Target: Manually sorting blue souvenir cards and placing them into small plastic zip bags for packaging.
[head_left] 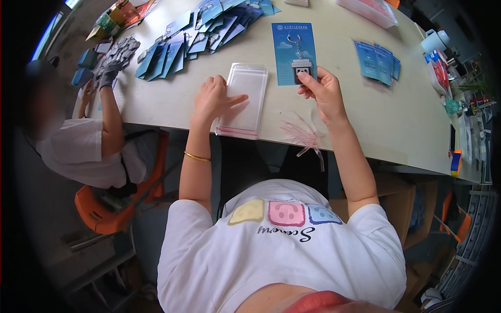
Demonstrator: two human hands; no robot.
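Between the thumb and fingers of my right hand (pixel 324 94) is the lower right corner of a blue backing card (pixel 283 49). A keychain (pixel 301 64) with a ring, a short chain and a dark, white-topped charm hangs on the card's front, and my thumb presses near the charm. My left hand (pixel 213 99) rests at the left edge of a stack of clear plastic bags (pixel 248 86). Its thumb stretches out over the bags, and its other fingers are bent with nothing seen in them.
Torn clear-and-pink strips (pixel 302 133) lie at the table's front edge. Bagged blue cards (pixel 377 62) sit to the right, a large pile of blue cards (pixel 209 28) at the far left. A gloved co-worker (pixel 107 120) sits at left beside grey charms (pixel 122 50).
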